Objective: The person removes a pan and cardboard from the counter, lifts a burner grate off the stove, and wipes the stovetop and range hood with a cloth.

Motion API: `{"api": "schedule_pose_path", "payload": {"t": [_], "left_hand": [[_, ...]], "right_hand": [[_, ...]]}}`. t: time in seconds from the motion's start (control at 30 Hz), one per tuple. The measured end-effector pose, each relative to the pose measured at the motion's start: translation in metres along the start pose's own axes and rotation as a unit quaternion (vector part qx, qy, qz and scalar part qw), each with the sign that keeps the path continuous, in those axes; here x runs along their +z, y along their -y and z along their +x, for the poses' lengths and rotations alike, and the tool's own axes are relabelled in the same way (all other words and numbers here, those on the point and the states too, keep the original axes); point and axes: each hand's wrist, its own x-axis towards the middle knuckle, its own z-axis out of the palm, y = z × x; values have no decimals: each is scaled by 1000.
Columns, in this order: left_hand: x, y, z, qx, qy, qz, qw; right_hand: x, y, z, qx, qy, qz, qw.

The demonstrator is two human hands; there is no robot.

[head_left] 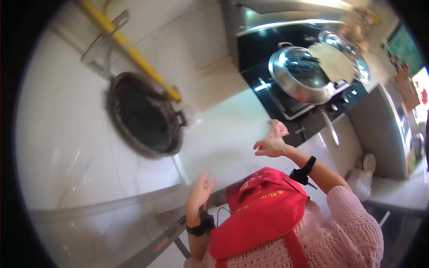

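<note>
My right hand (270, 146) is over the pale counter (225, 129), near the stove's front corner. A small pink patterned cloth (279, 128) is held at its fingers. My left hand (200, 192) is lower down, by the counter's near edge. Its fingers look loosely apart, though slightly blurred, and nothing shows in it. On the stove, beyond my right hand, sits a steel pan (304, 91) under a glass lid (306, 71). The pan's long handle (330, 127) points toward me.
A dark round pan (143, 116) is on the left beside a yellow pipe (134, 53). A beige flat piece (333, 62) overlaps the lid's right side. Another shiny metal item (362, 69) is behind it. A clear plastic bag (359, 182) lies at right.
</note>
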Motion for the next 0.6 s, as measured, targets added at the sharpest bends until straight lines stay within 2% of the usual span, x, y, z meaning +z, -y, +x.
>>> {"api": "schedule_pose_path", "payload": {"t": [0.03, 0.1, 0.13, 0.23, 0.3, 0.37, 0.47, 0.6], "left_hand": [[11, 3, 13, 28, 36, 23, 999], [36, 16, 41, 81, 102, 66, 989], [46, 2, 40, 75, 134, 94, 984], [74, -17, 62, 165, 128, 178, 962], [101, -26, 85, 278, 83, 175, 941], [126, -61, 93, 360, -25, 211, 908], [156, -117, 108, 395, -58, 201, 895], [224, -156, 152, 467, -160, 177, 851]], "right_hand": [[6, -23, -20, -9, -25, 9, 1000], [18, -56, -66, 93, -58, 50, 993], [23, -67, -93, 119, -86, 68, 987], [36, -93, -161, 191, -146, 164, 957], [49, -103, -196, 220, -198, 194, 935], [64, -118, -220, 235, -219, 280, 905], [81, -134, -247, 237, -233, 357, 873], [83, -155, -272, 227, -199, 386, 872]]}}
